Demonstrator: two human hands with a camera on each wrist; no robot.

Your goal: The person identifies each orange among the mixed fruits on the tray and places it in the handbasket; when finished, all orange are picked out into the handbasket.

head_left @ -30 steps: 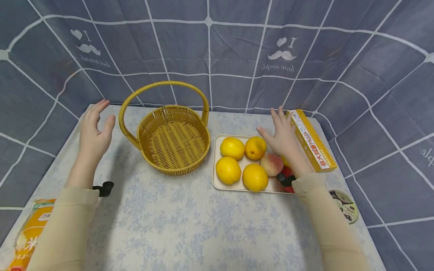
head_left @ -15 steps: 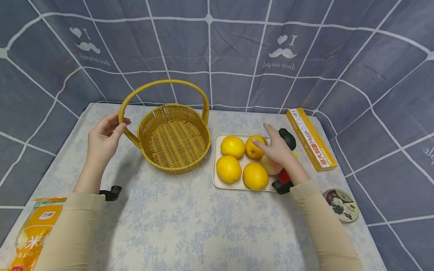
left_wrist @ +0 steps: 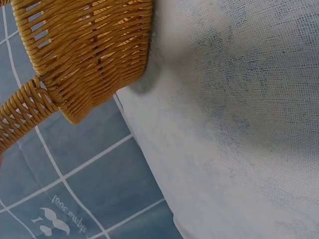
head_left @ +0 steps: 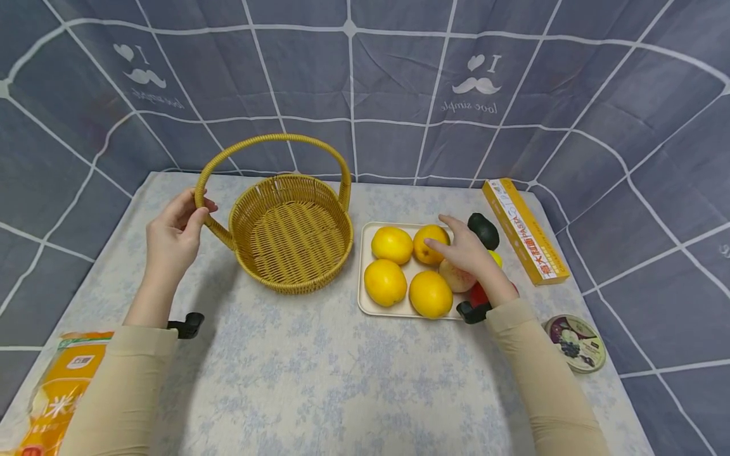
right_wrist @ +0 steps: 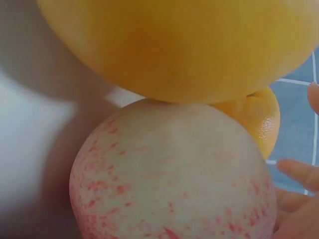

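A woven basket [head_left: 291,282] with a tall arched handle [head_left: 274,138] stands left of centre. My left hand [head_left: 173,237] holds the left side of that handle, thumb in front and fingers curled behind. The left wrist view shows the basket's wall [left_wrist: 99,59] and the lower handle. My right hand [head_left: 464,247] is over a cream tray [head_left: 367,311] of fruit, thumb and fingers spread about the back right orange [head_left: 428,246]. In the right wrist view, its fingers [right_wrist: 299,174] are beside the orange [right_wrist: 264,124], beyond a peach [right_wrist: 169,174] and a large yellow fruit [right_wrist: 184,50].
Several yellow fruits [head_left: 384,283] fill the tray's left side; a red fruit [head_left: 480,296] is partly hidden under my right wrist. An avocado [head_left: 483,230] lies behind it. A pasta box [head_left: 525,231] and a round tin [head_left: 575,343] are at right, an orange packet [head_left: 68,386] at left.
My left hand has come in from the left and taken hold of the basket handle. My right hand has lowered from above the tray's right end to the back right orange.
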